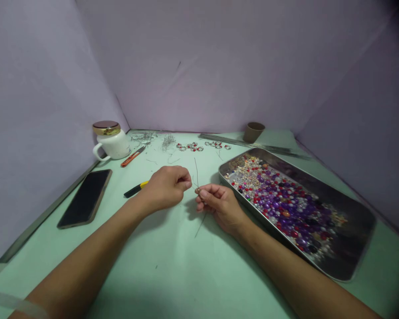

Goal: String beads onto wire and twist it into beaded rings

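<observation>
My right hand [221, 206] pinches a small brownish bead [197, 191] between thumb and fingers. Thin wire [196, 170] sticks up from the bead, and another length slants down below the fingers. Just left of it, my left hand [168, 186] is closed with its fingertips together, close to the wire; whatever is in that pinch is too small to make out. A yellow and black tool handle [135, 189] lies partly hidden behind the left hand. To the right stands a metal tray [355, 239] of mixed beads [282, 204], mostly purple, red and white.
A black phone [85, 198], an orange cutter [133, 156] and a lidded white mug [115, 144] lie or stand at left. Farther back are wire scraps [169, 141], red-beaded wire pieces [193, 146], long straight wires [252, 145] and a brown cup [253, 132]. Walls surround the table.
</observation>
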Demonstrator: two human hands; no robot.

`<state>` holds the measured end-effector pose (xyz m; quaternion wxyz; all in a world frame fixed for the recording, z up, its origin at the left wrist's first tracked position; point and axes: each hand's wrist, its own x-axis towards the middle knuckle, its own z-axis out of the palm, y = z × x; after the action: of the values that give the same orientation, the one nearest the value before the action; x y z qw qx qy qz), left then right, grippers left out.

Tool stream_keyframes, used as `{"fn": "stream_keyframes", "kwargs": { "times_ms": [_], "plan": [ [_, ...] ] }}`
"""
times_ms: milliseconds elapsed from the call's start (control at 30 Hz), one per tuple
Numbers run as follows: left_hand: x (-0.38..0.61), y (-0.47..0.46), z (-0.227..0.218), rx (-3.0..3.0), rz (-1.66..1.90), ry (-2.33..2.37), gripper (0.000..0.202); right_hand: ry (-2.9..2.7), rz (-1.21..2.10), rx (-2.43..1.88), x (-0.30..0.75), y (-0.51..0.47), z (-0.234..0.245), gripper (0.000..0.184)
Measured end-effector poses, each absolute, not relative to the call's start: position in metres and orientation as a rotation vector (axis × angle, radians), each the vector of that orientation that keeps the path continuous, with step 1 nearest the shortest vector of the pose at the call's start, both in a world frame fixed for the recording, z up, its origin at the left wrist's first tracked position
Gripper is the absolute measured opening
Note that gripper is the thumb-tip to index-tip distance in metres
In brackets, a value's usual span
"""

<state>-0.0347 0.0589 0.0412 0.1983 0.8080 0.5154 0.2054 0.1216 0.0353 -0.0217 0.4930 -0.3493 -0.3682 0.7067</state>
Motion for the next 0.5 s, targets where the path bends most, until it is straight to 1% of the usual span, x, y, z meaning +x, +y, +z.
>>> {"fn": "stream_keyframes", "kwargs": {
  "times_ms": [100,200,300,400,500],
  "plan": [
    [-0.036,0.059,0.041,2.262,0.561,1.457,0.012,-0.915,1.716,-0.849,0.122,0.036,-0.022,0.017],
    [-0.036,0.057,0.043,2.378,0.625,1.492,0.011,-0.895,1.701,-0.879,0.122,0.036,-0.021,0.018],
    [-0.032,0.052,0.046,2.777,0.646,1.453,0.013,-0.874,1.658,-0.939,0.120,0.035,-0.020,0.020],
    [-0.028,0.046,0.050,3.208,0.546,1.296,0.014,-0.979,1.562,-1.023,0.117,0.034,-0.020,0.018],
    [-0.025,0.043,0.052,3.363,0.445,1.190,0.014,-1.199,1.419,-1.069,0.116,0.033,-0.022,0.014]
  ]
}}
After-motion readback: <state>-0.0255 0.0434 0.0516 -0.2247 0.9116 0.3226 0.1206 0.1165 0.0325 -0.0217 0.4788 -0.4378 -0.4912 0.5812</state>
